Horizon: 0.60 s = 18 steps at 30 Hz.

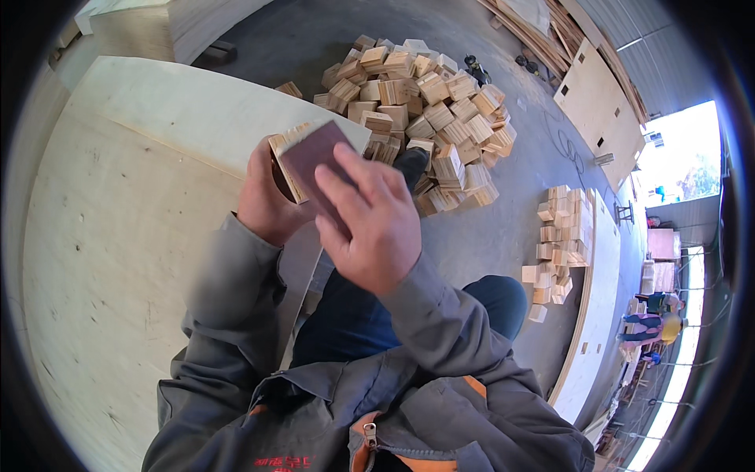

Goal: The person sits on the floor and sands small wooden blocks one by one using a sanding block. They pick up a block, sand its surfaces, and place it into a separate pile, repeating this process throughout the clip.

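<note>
OK so counting up: you've got one wooden block (291, 179) and one flat brown sheet (311, 156) in hand, plus two heaps of loose blocks, too jumbled for me to count. Your left hand (263, 197) has its grip wrapped round the block, holding it up over the right edge of the bench (134, 236). The sheet lies across the block's face, and your right hand (373, 224) is on top with fingers spread; it's blurry, so I can't tell if that grip is closed on anything. Between them, sheet and fingers hide most of the block.

Around you: the big heap (440, 102) sits on the floor (503, 228) off the bench's far right corner, with a dark shoe (410, 164) at its near side. The smaller heap (562, 228) is well right of the bench, by a long pale panel (602, 291). One big wooden box (157, 31) stands beyond the bench's far edge.
</note>
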Each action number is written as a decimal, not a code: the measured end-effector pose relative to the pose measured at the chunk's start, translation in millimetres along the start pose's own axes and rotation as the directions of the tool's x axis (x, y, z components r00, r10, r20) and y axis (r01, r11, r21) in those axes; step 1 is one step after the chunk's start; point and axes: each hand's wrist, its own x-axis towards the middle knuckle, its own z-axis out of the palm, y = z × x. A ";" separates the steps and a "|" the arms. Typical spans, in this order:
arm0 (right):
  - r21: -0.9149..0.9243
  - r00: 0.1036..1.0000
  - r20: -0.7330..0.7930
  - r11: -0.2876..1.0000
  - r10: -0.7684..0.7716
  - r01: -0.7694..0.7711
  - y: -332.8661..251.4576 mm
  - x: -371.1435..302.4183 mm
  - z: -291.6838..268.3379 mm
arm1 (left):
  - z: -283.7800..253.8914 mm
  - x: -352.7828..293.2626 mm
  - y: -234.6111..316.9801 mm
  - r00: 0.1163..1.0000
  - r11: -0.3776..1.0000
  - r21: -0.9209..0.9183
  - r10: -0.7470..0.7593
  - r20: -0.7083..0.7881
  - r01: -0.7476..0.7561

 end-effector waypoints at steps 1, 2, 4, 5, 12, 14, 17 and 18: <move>-0.017 0.999 -0.024 1.000 0.021 -0.021 4.5 11.5 2.6 | -3.5 -1.5 -2.3 1.000 1.000 0.025 -0.005 -0.006 0.005; -0.005 0.999 -0.025 0.999 0.035 -0.035 15.6 20.7 7.5 | -6.2 -2.8 -3.1 1.000 0.999 0.050 -0.010 -0.012 0.010; 0.005 0.998 -0.024 0.998 0.062 -0.062 39.4 33.4 14.0 | -6.1 -3.3 0.9 0.997 0.991 0.114 -0.069 -0.046 0.074; -0.002 0.990 -0.001 0.990 0.138 -0.138 43.6 35.9 11.6 | -8.7 -5.3 -3.6 0.997 0.985 0.160 -0.060 -0.051 0.068; 0.235 0.905 -0.019 0.882 0.424 -0.408 63.8 -7.2 -11.8 | -13.2 -6.4 6.4 0.997 0.993 0.089 -0.072 -0.013 0.073; 0.351 0.836 0.096 0.768 0.540 -0.536 60.6 -13.2 -13.8 | -14.6 -7.3 7.6 0.995 0.994 -0.050 -0.103 -0.005 0.102; 0.425 0.813 0.154 0.705 0.561 -0.567 61.3 -17.0 -13.9 | -11.6 -3.7 21.0 0.984 0.977 -0.116 -0.180 0.004 0.179; 0.415 0.823 0.151 0.720 0.548 -0.556 59.4 -14.9 -14.8 | -9.7 -4.0 23.2 0.982 0.971 -0.145 -0.190 0.011 0.190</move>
